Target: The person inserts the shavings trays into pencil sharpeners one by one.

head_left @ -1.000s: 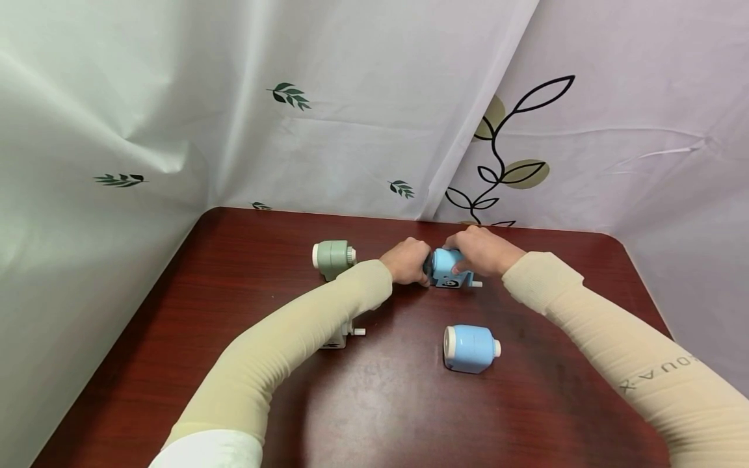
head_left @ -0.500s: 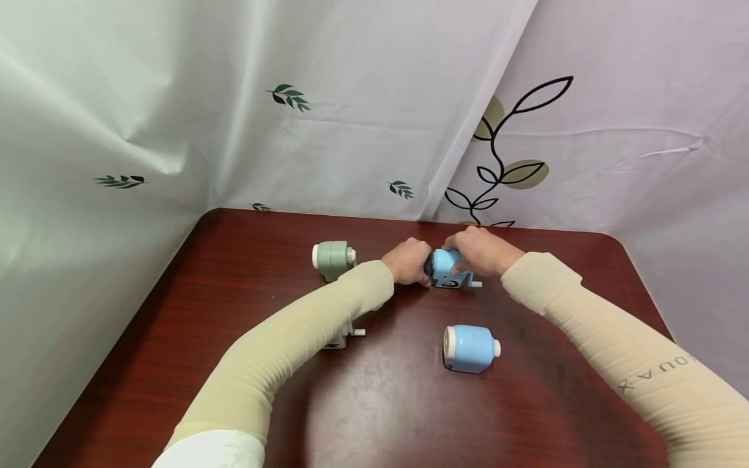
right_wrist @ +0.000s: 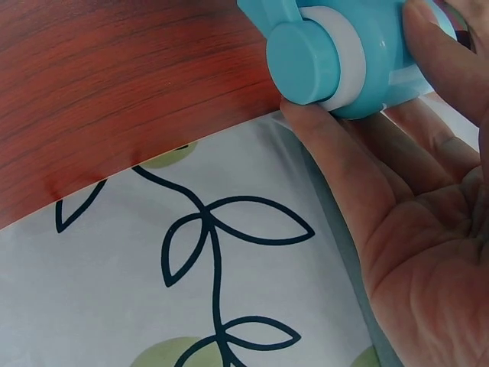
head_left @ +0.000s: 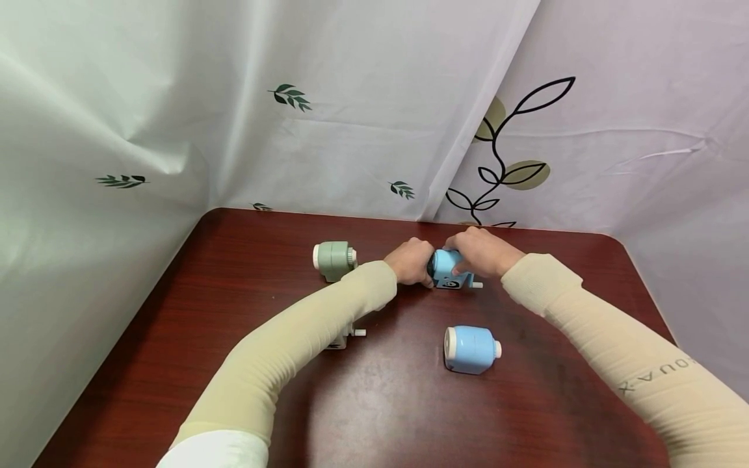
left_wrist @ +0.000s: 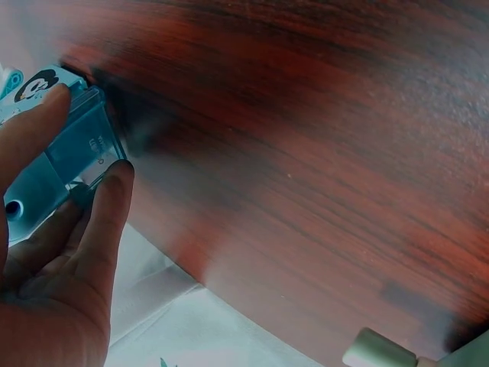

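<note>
A light blue hand-crank pencil sharpener (head_left: 443,261) with a panda picture stands near the table's far side, between my two hands. My right hand (head_left: 482,250) holds its body from the crank side, thumb on the near face and fingers behind. At its dark front end, my left hand (head_left: 411,261) pinches the lower part. In the left wrist view, the thumb lies along the panda side, and a fingertip touches the end of the clear shavings drawer (left_wrist: 95,153). The right wrist view shows the round blue crank hub (right_wrist: 303,63) beside a fingertip.
A second blue sharpener (head_left: 471,349) stands nearer on the dark red table (head_left: 386,409). Left of my left hand is a green sharpener (head_left: 335,260). Another, pale sharpener (head_left: 338,339) is mostly hidden under my left forearm. A patterned white curtain (head_left: 351,143) borders the table's back.
My left hand has shifted slightly right, closer against the sharpener's front. My right hand keeps its hold, almost still. The other sharpeners have not moved.
</note>
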### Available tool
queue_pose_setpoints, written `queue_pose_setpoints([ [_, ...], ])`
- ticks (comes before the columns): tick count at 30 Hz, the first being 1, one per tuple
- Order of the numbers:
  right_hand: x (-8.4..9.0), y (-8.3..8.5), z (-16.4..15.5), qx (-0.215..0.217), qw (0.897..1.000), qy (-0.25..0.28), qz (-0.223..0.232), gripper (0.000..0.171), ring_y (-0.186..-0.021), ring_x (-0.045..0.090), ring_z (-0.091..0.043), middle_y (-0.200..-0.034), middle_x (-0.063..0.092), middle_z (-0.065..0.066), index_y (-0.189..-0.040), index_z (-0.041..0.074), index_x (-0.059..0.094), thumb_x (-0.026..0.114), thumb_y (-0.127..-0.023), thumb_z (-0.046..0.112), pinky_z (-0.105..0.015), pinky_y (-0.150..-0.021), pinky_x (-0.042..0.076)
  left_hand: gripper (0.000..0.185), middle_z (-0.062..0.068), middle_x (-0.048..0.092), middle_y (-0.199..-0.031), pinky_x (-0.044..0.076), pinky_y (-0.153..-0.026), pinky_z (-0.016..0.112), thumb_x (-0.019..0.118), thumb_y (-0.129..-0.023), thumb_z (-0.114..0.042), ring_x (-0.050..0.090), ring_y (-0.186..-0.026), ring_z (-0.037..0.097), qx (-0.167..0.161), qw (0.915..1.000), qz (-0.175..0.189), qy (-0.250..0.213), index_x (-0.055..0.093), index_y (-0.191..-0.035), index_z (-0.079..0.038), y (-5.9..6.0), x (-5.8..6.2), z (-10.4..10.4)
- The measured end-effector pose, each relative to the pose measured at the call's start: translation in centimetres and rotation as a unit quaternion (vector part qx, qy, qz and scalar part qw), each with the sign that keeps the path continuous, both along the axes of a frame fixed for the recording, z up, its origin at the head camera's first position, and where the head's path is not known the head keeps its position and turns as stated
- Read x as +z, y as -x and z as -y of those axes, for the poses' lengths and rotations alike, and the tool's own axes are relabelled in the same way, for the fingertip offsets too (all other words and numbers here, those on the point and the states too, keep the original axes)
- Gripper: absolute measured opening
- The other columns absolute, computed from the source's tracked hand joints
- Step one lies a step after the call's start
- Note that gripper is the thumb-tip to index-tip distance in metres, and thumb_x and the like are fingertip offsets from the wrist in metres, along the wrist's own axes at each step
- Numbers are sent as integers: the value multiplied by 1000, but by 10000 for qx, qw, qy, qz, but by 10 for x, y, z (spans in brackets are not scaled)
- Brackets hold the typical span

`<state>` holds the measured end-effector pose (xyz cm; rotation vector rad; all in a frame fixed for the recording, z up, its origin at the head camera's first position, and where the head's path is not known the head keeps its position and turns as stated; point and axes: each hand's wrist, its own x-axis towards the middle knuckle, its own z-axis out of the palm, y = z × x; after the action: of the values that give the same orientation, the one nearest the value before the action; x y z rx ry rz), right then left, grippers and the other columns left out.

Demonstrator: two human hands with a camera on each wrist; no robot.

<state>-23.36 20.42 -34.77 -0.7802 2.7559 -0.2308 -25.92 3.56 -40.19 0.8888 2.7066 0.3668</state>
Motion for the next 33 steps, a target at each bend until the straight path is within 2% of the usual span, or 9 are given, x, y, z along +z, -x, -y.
queue_pose_setpoints([
  [7, 0, 0, 1, -13, 10000, 28, 17, 41, -83, 63, -22, -99, 71, -9, -116, -1, 70, 86, -80, 10, -40, -80, 55, 46, 5, 72, -99, 54, -82, 26, 92, -74, -28, 66, -89, 15, -61, 10000, -64, -25, 70, -107, -4, -1, 1, -1],
  [16, 0, -1, 3, -24, 10000, 27, 0, 42, -83, 63, -22, -100, 70, -10, -117, -1, 70, 86, -80, 10, -40, -79, 55, 51, 5, 71, -105, 54, -84, 25, 92, -74, -26, 66, -91, 15, 26, 10000, -9, -96, 67, -112, -3, -2, 0, -3],
  [26, 0, -1, 2, -33, 10000, -26, -9, 42, -84, 63, -23, -100, 71, -10, -117, -1, 70, 85, -80, 9, -39, -78, 55, 52, 4, 71, -103, 55, -81, 25, 91, -75, -28, 67, -88, 14, 16, 10000, -33, -88, 67, -113, -4, -3, 0, -8],
  [33, 1, -1, 3, 26, 10000, 56, -54, 39, -82, 64, -22, -97, 71, -9, -113, -1, 71, 86, -78, 6, -39, -77, 55, 59, 6, 68, -108, 54, -82, 25, 91, -75, -27, 66, -93, 16, 27, 9998, -106, -161, 61, -120, -3, -4, -1, -11],
])
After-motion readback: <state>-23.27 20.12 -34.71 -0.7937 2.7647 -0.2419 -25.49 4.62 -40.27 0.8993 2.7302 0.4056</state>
